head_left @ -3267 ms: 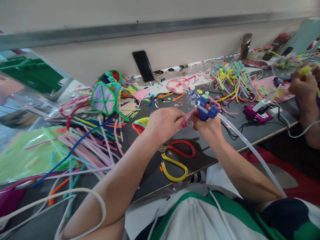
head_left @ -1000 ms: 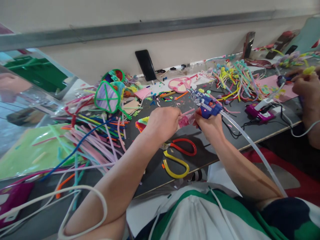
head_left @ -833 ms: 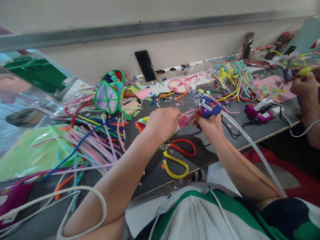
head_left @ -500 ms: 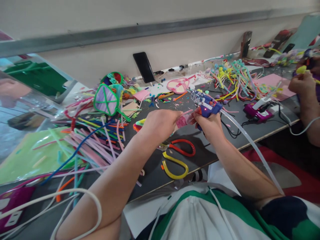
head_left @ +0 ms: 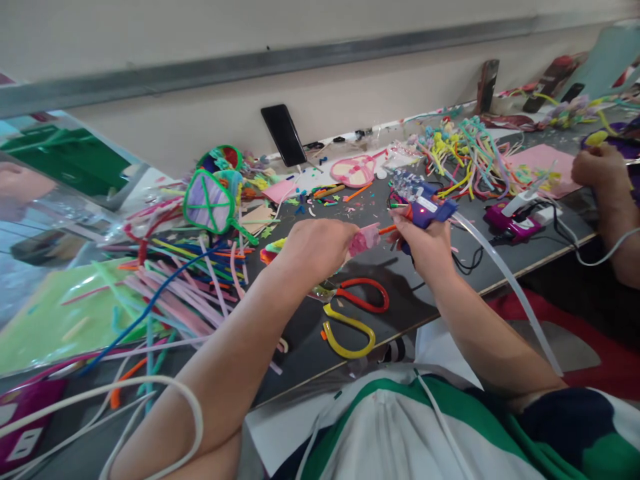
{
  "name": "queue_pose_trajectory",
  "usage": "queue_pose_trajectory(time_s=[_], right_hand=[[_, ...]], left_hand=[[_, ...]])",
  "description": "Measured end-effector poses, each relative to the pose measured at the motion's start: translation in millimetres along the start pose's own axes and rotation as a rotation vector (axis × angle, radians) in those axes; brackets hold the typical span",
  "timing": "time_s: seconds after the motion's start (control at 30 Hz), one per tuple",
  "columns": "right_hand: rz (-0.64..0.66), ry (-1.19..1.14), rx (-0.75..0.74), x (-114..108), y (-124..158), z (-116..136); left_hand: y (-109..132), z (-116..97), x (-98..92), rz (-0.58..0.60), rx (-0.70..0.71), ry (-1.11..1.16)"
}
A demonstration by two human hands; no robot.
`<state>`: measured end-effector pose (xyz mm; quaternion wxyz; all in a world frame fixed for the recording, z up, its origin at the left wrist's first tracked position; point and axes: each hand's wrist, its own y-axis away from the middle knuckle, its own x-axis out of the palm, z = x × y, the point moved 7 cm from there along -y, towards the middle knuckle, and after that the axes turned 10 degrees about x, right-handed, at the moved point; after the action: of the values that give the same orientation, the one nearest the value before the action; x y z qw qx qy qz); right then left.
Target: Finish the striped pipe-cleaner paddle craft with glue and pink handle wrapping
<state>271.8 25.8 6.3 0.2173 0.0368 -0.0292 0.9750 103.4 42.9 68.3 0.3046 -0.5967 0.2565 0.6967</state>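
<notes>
My left hand [head_left: 320,243] is closed on a pink craft piece [head_left: 365,240], which sticks out past its fingertips to the right; the hand hides the rest. In my right hand [head_left: 425,247] is a blue glue gun [head_left: 433,208] with a small red light lit and a long translucent glue stick [head_left: 505,280] trailing from its back. The gun's front end points up and to the left, above the table. A short orange stick [head_left: 387,230] shows between the pink piece and my right fingers. Scissors with one red and one yellow handle [head_left: 373,333] lie below my hands.
Pipe cleaners [head_left: 175,293] are heaped at left beside a green sheet [head_left: 50,313]. A phone [head_left: 283,135] leans on the wall. A pink heart-shaped piece [head_left: 353,171] lies behind my hands. At right are a purple power strip [head_left: 515,223] with cables and another person's hand [head_left: 603,167].
My right hand and the glue gun have shifted right, opening a gap from the pink piece. The orange stick now shows in that gap. My left hand keeps its hold.
</notes>
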Motion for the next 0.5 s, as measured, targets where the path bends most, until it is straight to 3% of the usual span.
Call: queue_pose_trajectory(time_s=[0.2,0.33,0.5], right_hand=[[-0.104,-0.214,-0.017,-13.2,2.7,-0.2],[-0.046,-0.298,-0.018,5.6,9.8,3.4],[0.063,-0.322,-0.153,33.9,19.9,28.1]], left_hand=[[6.1,16.7,-6.3,-0.125,-0.024,0.109],[18.2,29.3,-24.3,-0.302,-0.072,0.253],[36.0,38.5,-32.7,-0.493,-0.15,0.537]])
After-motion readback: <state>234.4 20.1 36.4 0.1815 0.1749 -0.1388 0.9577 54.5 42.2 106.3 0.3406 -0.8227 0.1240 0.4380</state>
